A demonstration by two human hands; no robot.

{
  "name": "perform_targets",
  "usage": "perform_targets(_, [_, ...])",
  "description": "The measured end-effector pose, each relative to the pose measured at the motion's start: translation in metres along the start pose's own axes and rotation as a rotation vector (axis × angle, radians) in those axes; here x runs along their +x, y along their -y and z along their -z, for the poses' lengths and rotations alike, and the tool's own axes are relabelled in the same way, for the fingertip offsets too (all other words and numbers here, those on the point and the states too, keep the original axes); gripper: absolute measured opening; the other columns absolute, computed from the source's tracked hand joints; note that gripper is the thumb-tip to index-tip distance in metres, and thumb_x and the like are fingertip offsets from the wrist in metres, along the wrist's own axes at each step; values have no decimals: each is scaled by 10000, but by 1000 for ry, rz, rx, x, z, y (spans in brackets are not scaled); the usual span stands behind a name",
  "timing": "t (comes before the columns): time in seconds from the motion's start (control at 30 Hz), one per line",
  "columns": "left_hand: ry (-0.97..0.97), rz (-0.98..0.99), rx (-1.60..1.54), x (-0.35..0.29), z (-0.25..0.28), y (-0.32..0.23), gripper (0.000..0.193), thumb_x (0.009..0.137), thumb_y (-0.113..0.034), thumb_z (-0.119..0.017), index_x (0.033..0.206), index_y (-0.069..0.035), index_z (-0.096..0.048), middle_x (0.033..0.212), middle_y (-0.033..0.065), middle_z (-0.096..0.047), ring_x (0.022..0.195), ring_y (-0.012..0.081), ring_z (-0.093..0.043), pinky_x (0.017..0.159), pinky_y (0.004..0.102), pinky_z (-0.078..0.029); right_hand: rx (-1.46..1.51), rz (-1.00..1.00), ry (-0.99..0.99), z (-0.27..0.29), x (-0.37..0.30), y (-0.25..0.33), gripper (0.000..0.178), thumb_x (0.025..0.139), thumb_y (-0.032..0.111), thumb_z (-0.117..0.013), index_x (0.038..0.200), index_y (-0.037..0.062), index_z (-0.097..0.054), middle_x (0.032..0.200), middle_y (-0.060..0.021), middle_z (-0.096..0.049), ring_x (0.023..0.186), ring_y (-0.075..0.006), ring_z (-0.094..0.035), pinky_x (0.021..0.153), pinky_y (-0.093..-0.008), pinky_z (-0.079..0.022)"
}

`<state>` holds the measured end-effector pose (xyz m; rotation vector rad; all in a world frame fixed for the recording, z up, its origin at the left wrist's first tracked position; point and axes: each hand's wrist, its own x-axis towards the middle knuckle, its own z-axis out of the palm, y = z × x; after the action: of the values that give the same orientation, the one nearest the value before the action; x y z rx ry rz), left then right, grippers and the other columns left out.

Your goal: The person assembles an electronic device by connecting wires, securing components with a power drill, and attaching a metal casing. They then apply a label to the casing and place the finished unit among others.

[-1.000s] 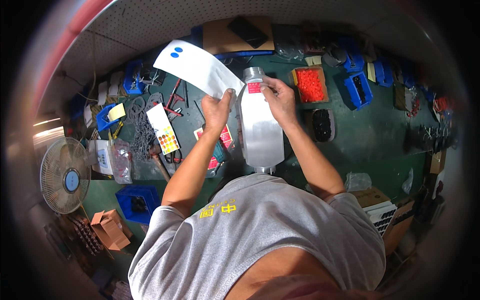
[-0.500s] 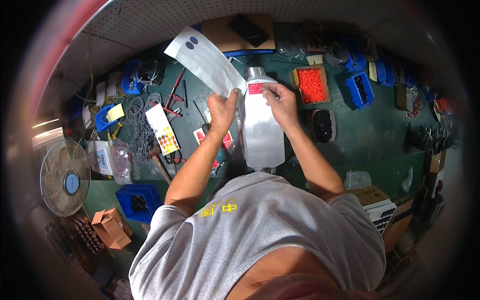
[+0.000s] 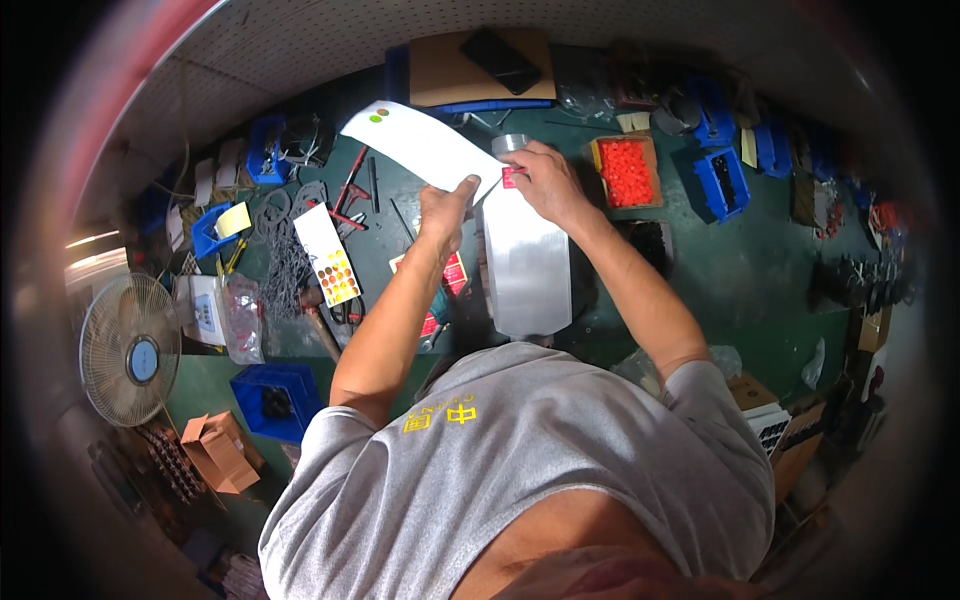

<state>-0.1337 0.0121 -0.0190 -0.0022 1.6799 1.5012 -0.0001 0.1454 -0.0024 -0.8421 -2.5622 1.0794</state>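
Observation:
My left hand [image 3: 447,212] is closed on the lower right part of a long white label sheet [image 3: 425,145], its thumb lying on top. Two small round spots show near the sheet's far left end. Beneath the sheet's right end stands a brushed silver metal housing [image 3: 528,265] with a round neck [image 3: 509,143] at its far end. A small red label [image 3: 510,179] lies at the housing's far part. My right hand [image 3: 548,185] bends over that label, finger and thumb drawn together at its edge; the fingertips partly cover it and meet the sheet's end.
Right of the housing are a carton of red caps [image 3: 627,172], a container of black parts [image 3: 652,245] and a blue bin [image 3: 722,185]. On the left lie a sticker sheet [image 3: 327,253], a hammer [image 3: 322,325] and a red T-handled tool [image 3: 348,190]. A fan [image 3: 130,350] stands far left.
My right hand has moved up and left over the red label, covering more of it. The white sheet has tipped lower and flatter, its far end nearer the bench, while my left hand keeps hold.

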Motion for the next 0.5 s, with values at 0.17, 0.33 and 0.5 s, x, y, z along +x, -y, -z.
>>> perform_targets(0.17, [41, 147, -186, 4, 5, 5, 226, 905, -35, -730, 1107, -44, -629, 950, 55, -688, 690, 130, -615, 527, 262, -450, -62, 92, 65, 1, 11, -4, 262, 900, 46, -646, 1144, 56, -742, 1091, -141, -656, 1034, -308, -657, 912, -391, -539])
perform_targets(0.33, [97, 207, -265, 12, 11, 10, 232, 902, -39, -733, 1108, -44, -626, 940, 49, -679, 691, 131, -605, 516, 252, -447, -57, 96, 159, 6, 18, -5, 206, 911, 45, -637, 1088, 35, -742, 1069, -139, -651, 1020, -308, -660, 907, -390, -541])
perform_targets(0.5, [-46, 97, -139, 5, 15, 2, 259, 918, -104, -730, 1133, -13, -619, 927, 53, -673, 688, 144, -607, 517, 259, -459, -80, 0, 274, 15, 24, 6, 177, 916, 29, -590, 1046, 23, -710, 1131, -164, -632, 1093, -344, -638, 960, -436, -517])
